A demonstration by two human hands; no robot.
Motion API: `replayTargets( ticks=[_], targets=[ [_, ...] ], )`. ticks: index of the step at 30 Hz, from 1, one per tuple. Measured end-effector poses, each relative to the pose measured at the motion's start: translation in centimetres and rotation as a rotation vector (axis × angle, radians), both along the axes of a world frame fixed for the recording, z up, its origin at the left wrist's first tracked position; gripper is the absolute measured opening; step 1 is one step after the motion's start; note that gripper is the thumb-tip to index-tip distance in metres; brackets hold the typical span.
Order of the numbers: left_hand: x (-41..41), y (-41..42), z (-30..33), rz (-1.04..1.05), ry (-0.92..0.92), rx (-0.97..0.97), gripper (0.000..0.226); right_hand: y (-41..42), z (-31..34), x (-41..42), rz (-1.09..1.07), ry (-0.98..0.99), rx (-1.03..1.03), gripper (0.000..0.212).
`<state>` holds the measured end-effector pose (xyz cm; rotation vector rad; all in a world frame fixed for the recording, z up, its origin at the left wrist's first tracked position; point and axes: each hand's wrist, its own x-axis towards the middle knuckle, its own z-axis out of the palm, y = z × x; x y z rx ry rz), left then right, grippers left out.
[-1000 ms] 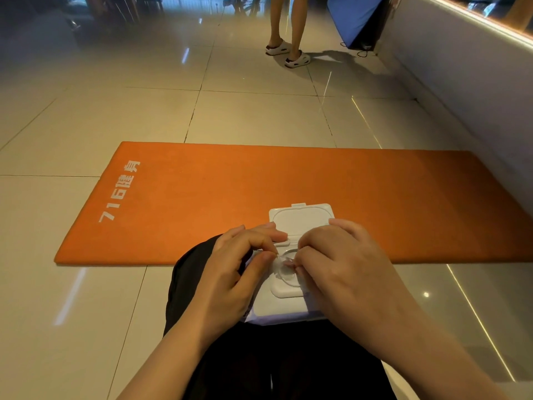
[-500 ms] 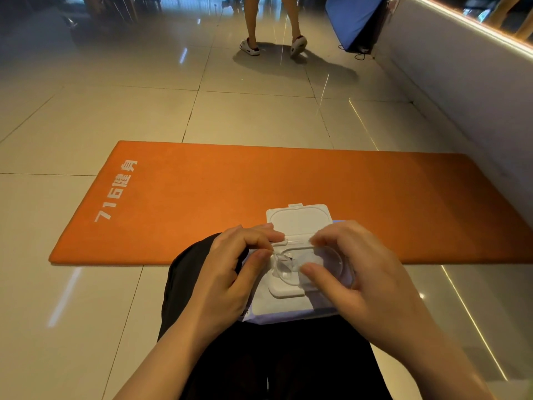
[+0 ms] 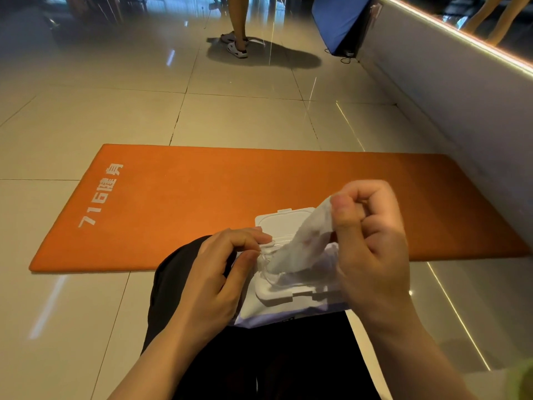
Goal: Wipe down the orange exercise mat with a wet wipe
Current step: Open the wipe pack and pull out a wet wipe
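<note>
While half a second before my right hand (image 3: 372, 249) only picked at the opening, it now pinched a wipe (image 3: 300, 243) and drew it half out of the pack (image 3: 288, 307) on my lap. My left hand (image 3: 213, 278) gripped the pack. So wiping could start soon. The orange mat (image 3: 202, 192) lay on the floor before me, marked "716" with two Chinese signs.

A white wet wipe (image 3: 305, 241) stretches halfway out of its pack; the orange exercise mat (image 3: 202, 197) lies flat.
</note>
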<state>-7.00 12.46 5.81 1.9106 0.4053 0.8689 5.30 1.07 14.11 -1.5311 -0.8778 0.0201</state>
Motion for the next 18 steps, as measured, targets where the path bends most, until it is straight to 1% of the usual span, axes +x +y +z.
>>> replayTargets(
  ticks=[2, 4, 7, 11, 13, 14, 17, 18],
  targets=[
    [0.1, 0.0, 0.0, 0.000, -0.001, 0.026, 0.014, 0.2, 1.0, 0.2, -0.052, 0.006, 0.116, 0.011],
    [0.2, -0.1, 0.2, 0.017, 0.001, 0.051, 0.017, 0.3, 1.6, 0.9, -0.064, 0.027, 0.172, 0.013],
    [0.2, -0.2, 0.3, 0.019, -0.001, 0.073, 0.014, 0.0, 1.4, 2.5, -0.087, -0.010, 0.096, 0.015],
    [0.4, -0.3, 0.8, 0.026, 0.018, 0.157, 0.012, -2.1, 1.8, 5.1, -0.277, -0.091, 0.148, 0.018],
    [0.7, -0.5, 1.2, 0.036, -0.001, 0.208, 0.012, -3.4, 2.0, 6.2, -0.329, -0.131, 0.101, 0.016],
    [0.8, -0.6, 1.4, 0.035, -0.011, 0.226, 0.012, -4.0, 1.9, 6.6, -0.314, -0.142, 0.049, 0.015],
    [0.7, -1.4, 1.6, 0.009, 0.014, 0.286, 0.018, -5.4, 0.7, 6.5, -0.179, -0.173, -0.147, 0.020],
    [0.6, -1.6, 1.5, 0.007, 0.034, 0.308, 0.021, -5.6, 0.1, 6.2, -0.135, -0.200, -0.215, 0.018]
  ],
)
